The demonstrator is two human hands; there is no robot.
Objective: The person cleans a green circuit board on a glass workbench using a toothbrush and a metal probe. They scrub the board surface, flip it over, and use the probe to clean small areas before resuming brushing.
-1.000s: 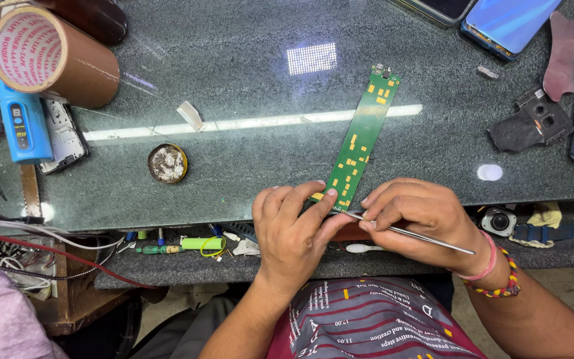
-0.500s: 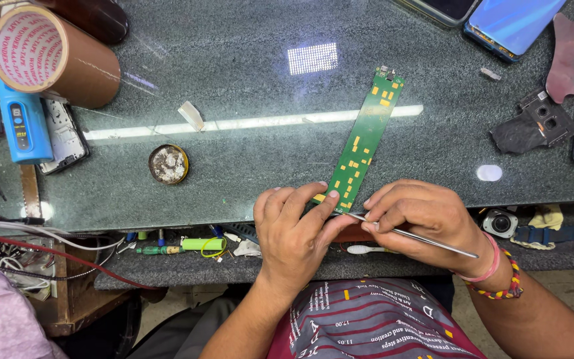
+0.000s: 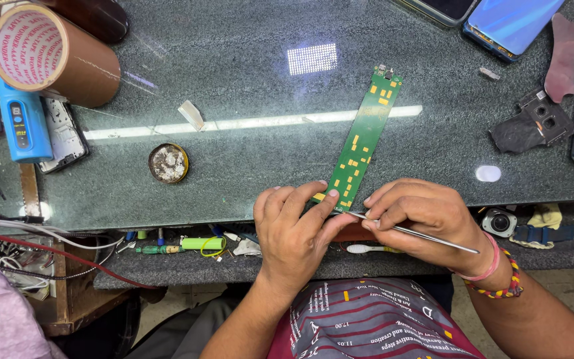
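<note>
A long narrow green circuit board point(image 3: 363, 136) with yellow pads lies slanted on the dark stone worktop point(image 3: 267, 100). My left hand point(image 3: 293, 233) presses the board's near end down at the table's front edge. My right hand point(image 3: 426, 216) grips thin metal tweezers point(image 3: 413, 233), and their tip touches the board's near end beside my left fingertips.
A big roll of brown tape point(image 3: 48, 53) and a blue tool point(image 3: 21, 119) sit at the far left. A small round tin point(image 3: 169, 163) is left of the board. Phones point(image 3: 509, 23) and dark phone parts point(image 3: 533, 123) lie at the right. Wires point(image 3: 21, 233) hang at lower left.
</note>
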